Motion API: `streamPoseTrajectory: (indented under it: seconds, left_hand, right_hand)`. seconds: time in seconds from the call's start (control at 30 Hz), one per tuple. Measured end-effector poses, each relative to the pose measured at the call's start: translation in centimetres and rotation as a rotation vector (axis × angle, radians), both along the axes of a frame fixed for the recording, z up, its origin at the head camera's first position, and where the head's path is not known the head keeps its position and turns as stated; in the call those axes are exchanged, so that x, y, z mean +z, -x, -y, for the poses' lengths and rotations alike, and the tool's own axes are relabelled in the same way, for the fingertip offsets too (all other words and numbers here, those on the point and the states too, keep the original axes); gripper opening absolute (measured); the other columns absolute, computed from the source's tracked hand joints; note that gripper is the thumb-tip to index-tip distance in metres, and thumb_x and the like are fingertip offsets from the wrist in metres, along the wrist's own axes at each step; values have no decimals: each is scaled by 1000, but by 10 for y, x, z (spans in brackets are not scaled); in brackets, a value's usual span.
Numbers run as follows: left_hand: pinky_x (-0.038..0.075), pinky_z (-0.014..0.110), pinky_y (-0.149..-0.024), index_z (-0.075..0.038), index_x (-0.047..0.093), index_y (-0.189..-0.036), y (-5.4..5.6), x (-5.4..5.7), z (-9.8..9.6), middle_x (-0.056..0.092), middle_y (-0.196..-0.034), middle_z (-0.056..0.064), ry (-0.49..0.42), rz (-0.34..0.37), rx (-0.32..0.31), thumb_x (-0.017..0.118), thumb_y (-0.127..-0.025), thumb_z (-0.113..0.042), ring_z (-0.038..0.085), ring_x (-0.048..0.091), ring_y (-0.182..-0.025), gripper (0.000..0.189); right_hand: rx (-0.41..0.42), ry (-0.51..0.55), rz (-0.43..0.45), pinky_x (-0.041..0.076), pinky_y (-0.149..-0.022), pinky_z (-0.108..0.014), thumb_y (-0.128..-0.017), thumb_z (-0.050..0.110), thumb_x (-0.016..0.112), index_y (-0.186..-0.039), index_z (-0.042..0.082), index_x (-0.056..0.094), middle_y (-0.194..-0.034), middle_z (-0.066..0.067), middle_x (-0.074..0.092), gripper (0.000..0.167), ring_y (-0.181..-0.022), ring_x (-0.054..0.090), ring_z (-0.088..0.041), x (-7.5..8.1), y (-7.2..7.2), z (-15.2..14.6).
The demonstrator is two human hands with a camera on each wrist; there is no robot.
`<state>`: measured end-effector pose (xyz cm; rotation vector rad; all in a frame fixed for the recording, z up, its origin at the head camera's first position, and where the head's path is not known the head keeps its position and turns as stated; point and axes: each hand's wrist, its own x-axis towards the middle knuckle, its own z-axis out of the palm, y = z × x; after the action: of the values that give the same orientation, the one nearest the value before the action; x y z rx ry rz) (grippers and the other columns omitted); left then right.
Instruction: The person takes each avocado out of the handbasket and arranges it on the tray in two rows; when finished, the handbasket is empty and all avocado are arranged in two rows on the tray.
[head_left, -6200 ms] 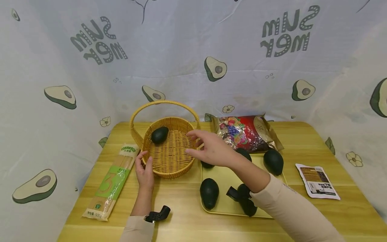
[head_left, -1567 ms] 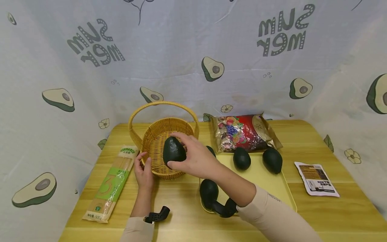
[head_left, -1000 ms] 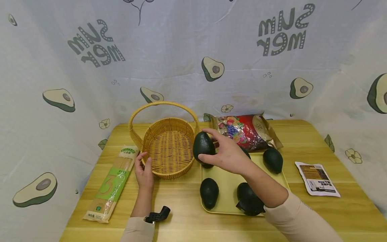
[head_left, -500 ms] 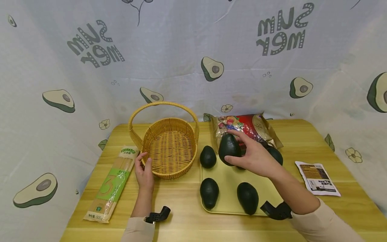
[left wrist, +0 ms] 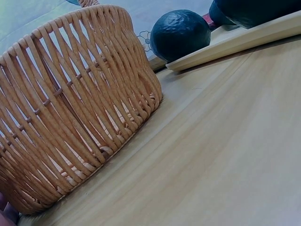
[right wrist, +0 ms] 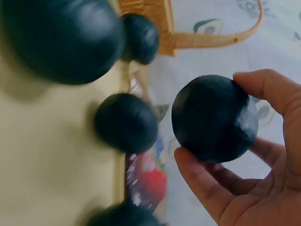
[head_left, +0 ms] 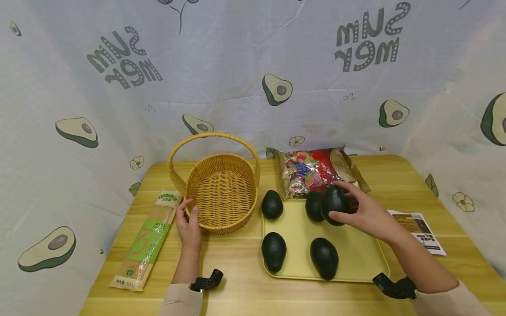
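Note:
My right hand (head_left: 367, 215) holds a dark green avocado (head_left: 334, 205) between thumb and fingertips, above the back right part of a yellow tray (head_left: 292, 228). The right wrist view shows the same avocado (left wrist: 181, 35) not at all, but there the held avocado (right wrist: 214, 117) is pinched clear of the others. Several avocados (head_left: 324, 259) lie on the tray; one at its back right is mostly hidden by my hand. At the front left of a wicker basket (head_left: 221, 197), my left hand (head_left: 189, 228) rests against the rim with loosely bent fingers. Nothing lies inside the basket.
A pack of noodles (head_left: 146, 241) lies left of the basket. Behind the tray is a shiny bag of candy (head_left: 316, 171). A flat white pouch (head_left: 421, 230) lies right of the tray, partly behind my right forearm. A printed curtain (head_left: 221, 66) hangs behind the table.
Earlier an avocado lay in the basket. My right hand has lifted it out and carried it rightward across the tray. My left hand has stayed at the basket.

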<state>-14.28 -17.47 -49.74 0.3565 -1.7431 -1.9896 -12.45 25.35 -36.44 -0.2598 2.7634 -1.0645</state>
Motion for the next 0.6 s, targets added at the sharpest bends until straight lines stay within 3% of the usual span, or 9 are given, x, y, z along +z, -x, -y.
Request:
streamPoseTrajectory:
  seconds: [0.2,0.37,0.6]
  left_hand:
    - [35,18,-94,2,49,-134,2,-2,1,42,-149,8,-11,-9,-6,50,-104,-11,17,41,-127,33]
    - [35,18,-95,-1,49,-134,1,-3,1,42,-147,6,-12,7,-8,49,-105,-12,19,41,-129,31]
    - [35,19,-95,-2,50,-134,0,-2,0,41,-149,9,1,7,-12,48,-105,-12,24,40,-131,30]
  right_hand:
    - [16,25,25,52,-76,-43,-92,31,76,-158,10,31,-136,-35,52,83,-113,60,-47,-14,-9,-26]
    - [35,22,99,50,-75,-41,-94,30,74,-158,12,30,-135,-35,52,80,-111,61,-42,-19,-18,-48]
    - [78,33,192,53,-74,-38,-96,28,70,-158,8,27,-139,-39,47,77,-113,62,-46,-36,-33,-75]
